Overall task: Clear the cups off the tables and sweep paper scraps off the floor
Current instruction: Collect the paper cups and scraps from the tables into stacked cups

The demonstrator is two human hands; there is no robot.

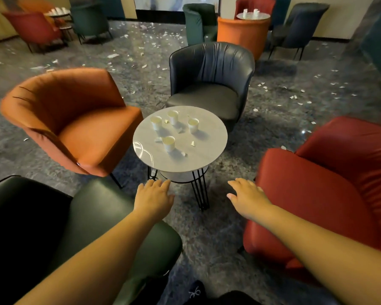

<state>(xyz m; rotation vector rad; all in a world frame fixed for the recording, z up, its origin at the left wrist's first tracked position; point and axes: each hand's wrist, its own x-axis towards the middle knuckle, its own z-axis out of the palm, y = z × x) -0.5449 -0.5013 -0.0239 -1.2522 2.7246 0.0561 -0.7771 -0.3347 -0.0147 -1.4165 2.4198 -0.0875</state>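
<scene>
Round table [209,148] holds four cups [169,143]; two hands [154,198] hover apart, fingers relaxed, empty.

We see two bare arms with no sleeves on them. The left hand [153,195] wears no glove, ring or watch, and neither does the right hand [246,195]. The nails are short and plain. Down at the bottom edge we see dark clothes, maybe black trousers. There is also a black shoe [195,291] with a small white pattern on its top. It looks like little crossing lines, but it is too blurry to read.
</scene>
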